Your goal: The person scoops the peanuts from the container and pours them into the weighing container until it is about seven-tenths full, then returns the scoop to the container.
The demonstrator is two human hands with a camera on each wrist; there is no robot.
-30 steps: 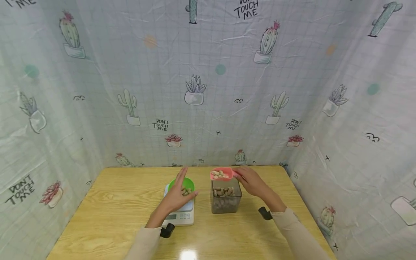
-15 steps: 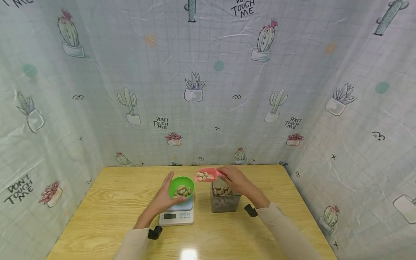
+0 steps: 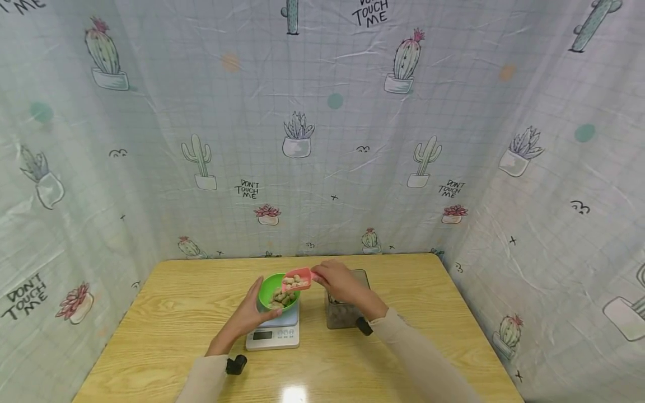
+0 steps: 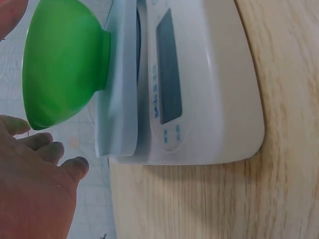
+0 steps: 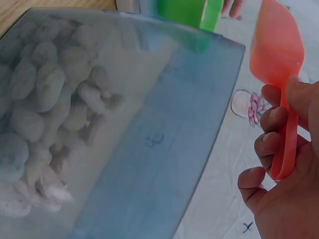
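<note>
In the head view my right hand [image 3: 342, 284] grips the handle of a coral-pink scoop [image 3: 305, 274] that carries several peanuts [image 3: 292, 281]. The scoop is over the right part of a green bowl [image 3: 267, 290], which holds more peanuts and sits on a white kitchen scale [image 3: 287, 340]. My left hand [image 3: 246, 318] is spread around the bowl's left and near side; in the left wrist view its fingers [image 4: 75, 169] are extended by the rim, and firm contact cannot be made out. The right wrist view shows fingers curled round the scoop handle [image 5: 286, 144].
A grey see-through container [image 3: 347, 318] of peanuts [image 5: 50, 84] stands right of the scale, partly under my right forearm. All stand on a wooden table [image 3: 201, 291] with a cactus-print curtain [image 3: 322, 184] behind and at both sides.
My right hand has carried the loaded scoop leftward from above the container to over the bowl. My left hand has shifted left and down, from over the bowl to around its side.
</note>
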